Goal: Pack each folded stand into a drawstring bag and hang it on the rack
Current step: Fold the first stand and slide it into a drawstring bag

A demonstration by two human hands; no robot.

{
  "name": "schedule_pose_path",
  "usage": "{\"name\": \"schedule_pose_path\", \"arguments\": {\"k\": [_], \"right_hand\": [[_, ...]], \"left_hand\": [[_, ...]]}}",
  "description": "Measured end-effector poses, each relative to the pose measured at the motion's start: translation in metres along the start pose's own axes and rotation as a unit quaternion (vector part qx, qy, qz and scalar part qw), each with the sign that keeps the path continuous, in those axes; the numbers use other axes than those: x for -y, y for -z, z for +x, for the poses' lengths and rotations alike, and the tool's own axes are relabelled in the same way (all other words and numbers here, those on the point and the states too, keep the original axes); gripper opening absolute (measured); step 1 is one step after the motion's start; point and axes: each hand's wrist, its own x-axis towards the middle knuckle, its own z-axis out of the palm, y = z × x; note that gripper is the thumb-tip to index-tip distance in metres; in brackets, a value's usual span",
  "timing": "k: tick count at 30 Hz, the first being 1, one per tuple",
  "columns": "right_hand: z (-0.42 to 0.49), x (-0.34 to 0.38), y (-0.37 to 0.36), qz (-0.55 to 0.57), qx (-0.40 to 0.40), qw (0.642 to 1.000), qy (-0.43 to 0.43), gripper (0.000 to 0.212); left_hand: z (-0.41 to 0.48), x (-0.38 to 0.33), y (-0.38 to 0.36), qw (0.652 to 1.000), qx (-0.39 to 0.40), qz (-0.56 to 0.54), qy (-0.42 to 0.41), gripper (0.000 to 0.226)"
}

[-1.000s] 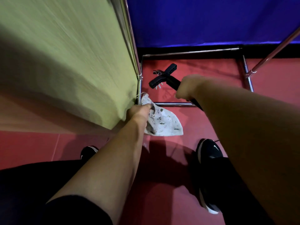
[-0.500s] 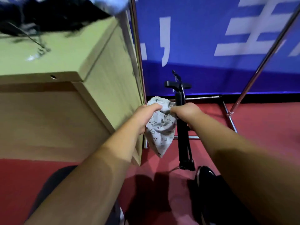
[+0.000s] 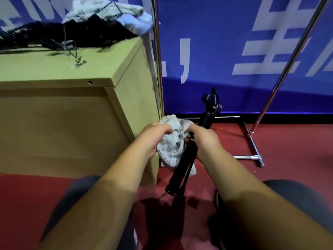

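Note:
A white patterned drawstring bag (image 3: 171, 147) hangs between my hands beside the wooden table's corner. My left hand (image 3: 153, 136) grips the bag's left rim. My right hand (image 3: 203, 139) holds the black folded stand (image 3: 182, 170) and also pinches the bag's right rim. The stand is nearly upright, its head (image 3: 211, 101) above my hands and its folded legs pointing at the floor. It runs outside the bag, in front of it. The chrome rack (image 3: 252, 141) stands behind, its uprights rising left and right.
The light wooden table (image 3: 90, 73) on the left carries a pile of black stands (image 3: 72, 35) and pale bags (image 3: 111, 9). A blue banner with white characters (image 3: 234, 60) closes the back. Red floor (image 3: 297, 159) lies under the rack.
I have straightened up from the floor, lifting bag and stand to table height. The stand turned from lying sideways to nearly upright, and my hands came together at the bag's mouth.

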Motion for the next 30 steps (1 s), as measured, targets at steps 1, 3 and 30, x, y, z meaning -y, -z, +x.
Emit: {"name": "schedule_pose_path", "arguments": {"k": [1,3,30], "right_hand": [[0.001,0.003,-0.003,-0.002,0.018,1.000,-0.008,0.010],[0.005,0.011,-0.006,-0.017,0.043,0.999,-0.013,0.007],[0.069,0.041,0.006,-0.190,0.051,0.979,0.057,0.028]], "left_hand": [[-0.003,-0.003,0.000,1.000,0.001,0.007,-0.004,0.044],[-0.003,-0.010,0.006,1.000,0.005,0.012,-0.001,0.045],[0.043,-0.020,0.012,0.989,-0.076,0.118,-0.049,0.045]]}}
